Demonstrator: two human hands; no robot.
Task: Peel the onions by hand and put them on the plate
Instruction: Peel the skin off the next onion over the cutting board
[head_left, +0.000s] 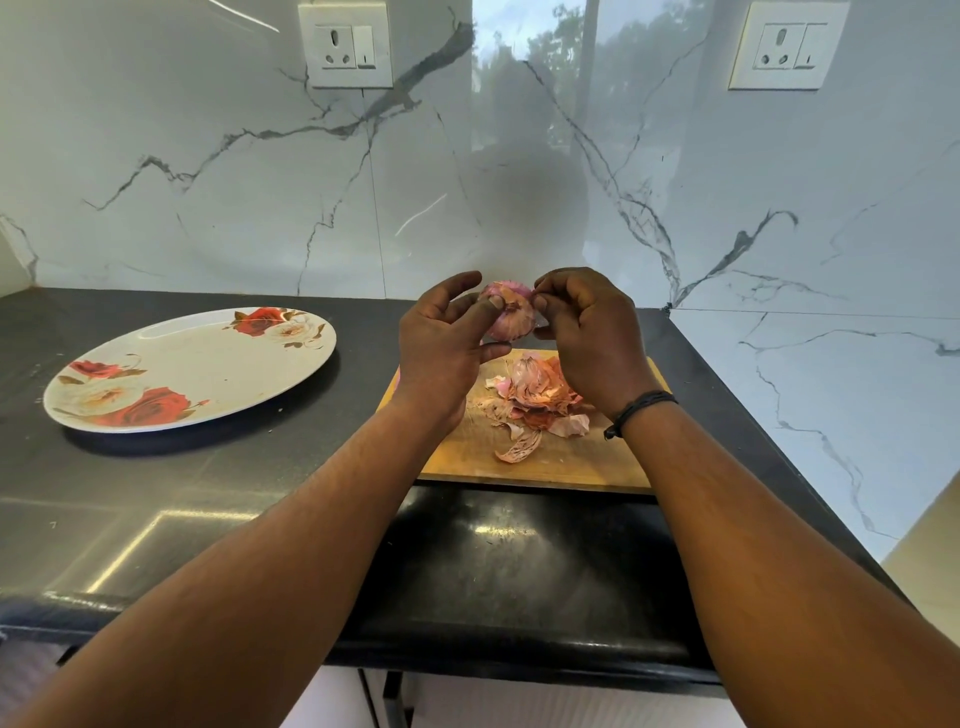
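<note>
We see a round onion (511, 317), pink with papery, streaked skin partly loose, held in the air above the far edge of a wooden board (540, 457). On the board lies a heap of thin, curled peels (537, 397) in orange and pink. The board sits on a glossy black counter (234, 467) against a white marble-veined wall with two sockets. Well to the left rests an oval white plate (208, 364) printed with red roses, bare of onions. Our wrists and hands cover part of the board and the onion's sides. Our left hand (441, 343) cups the onion, thumb pressed on its top and fingers loosely curled round it. Our right hand (587, 332) pinches skin at the onion's right top.
</note>
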